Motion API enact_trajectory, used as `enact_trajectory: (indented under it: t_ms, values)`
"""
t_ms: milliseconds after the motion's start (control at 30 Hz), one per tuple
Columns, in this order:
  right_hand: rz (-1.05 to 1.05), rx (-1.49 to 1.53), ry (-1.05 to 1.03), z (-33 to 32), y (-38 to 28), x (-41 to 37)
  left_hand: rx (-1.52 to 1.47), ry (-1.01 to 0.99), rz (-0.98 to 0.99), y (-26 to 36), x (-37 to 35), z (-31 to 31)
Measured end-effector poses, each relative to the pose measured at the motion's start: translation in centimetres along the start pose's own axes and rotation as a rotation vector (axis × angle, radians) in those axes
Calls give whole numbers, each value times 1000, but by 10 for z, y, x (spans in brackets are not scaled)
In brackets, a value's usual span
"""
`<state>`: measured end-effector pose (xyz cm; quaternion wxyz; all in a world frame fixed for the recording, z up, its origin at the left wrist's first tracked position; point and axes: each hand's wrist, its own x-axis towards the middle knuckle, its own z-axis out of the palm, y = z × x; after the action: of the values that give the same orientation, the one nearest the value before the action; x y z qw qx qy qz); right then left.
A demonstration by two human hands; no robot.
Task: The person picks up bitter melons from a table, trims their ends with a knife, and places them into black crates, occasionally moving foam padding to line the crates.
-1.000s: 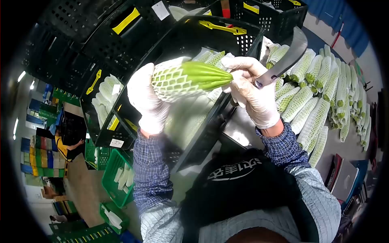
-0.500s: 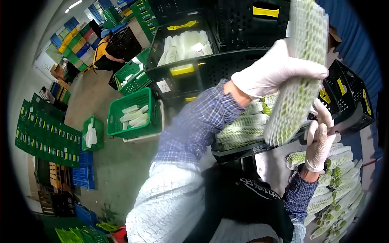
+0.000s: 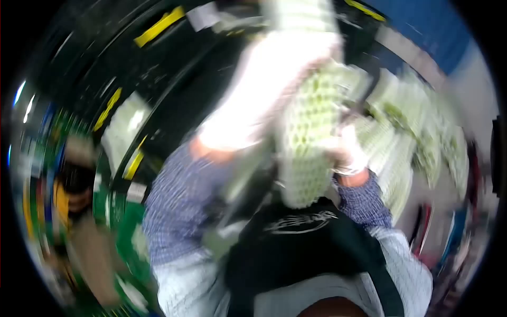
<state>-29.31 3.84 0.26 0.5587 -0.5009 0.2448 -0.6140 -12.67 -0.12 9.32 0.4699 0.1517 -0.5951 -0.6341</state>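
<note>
My left hand (image 3: 280, 79) is curled around the netted gourd (image 3: 309, 129), probably firm yet bruisable, best held mid-body; I cannot tell whether my right hand (image 3: 347, 150), nearer me, grips anything.

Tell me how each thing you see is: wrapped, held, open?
Long green vegetable in white foam netting: wrapped, held.
White-gloved left hand: gripping that vegetable.
White-gloved right hand: beside it, grip too blurred to tell.
Green vegetables in netting at right: wrapped, lying together.
Black plastic crate: open on top.
Black apron with white print: worn.
</note>
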Motion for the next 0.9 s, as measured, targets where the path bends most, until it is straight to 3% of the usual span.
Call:
enact_trajectory:
  t_ms: [67, 133, 167, 233, 333, 433, 500, 600, 700, 733, 767, 900]
  values:
    - [-10, 74, 1, -9, -6, -8, 55, -30, -116, -15, 12, -4]
    - [-32, 121, 37, -28, -12, -26, 314, 60, -45, -35, 20, -5]
    - [-38, 108, 93, -42, -17, -36, 444, -127, -26, -39, 28, -18]
    - [-41, -280, 473, -61, -23, -84, 508, -110, -88, -38, 20, -24]
    - [23, -247, 546, -89, -65, -143, 491, -86, -149, -55, 12, -68]
    - [26, -550, 832, -113, -91, -211, 531, 34, -203, -37, -14, -83]
    - [241, -933, 963, -164, -81, -254, 510, 86, -238, -40, -16, -103]
    - [540, -1239, 1152, -191, -77, -294, 457, 117, -227, -42, -21, -112]
    - [788, -1466, 1137, -196, -80, -315, 432, 104, -220, -37, -25, -124]
    - [657, -1608, 1117, -205, -71, -331, 414, 101, -226, -35, -25, -126]
    - [882, -1582, 1081, -207, -73, -333, 397, 94, -235, -34, -25, -127]
    - [934, -1656, 1128, -214, -54, -344, 526, 141, -223, -38, -24, -124]
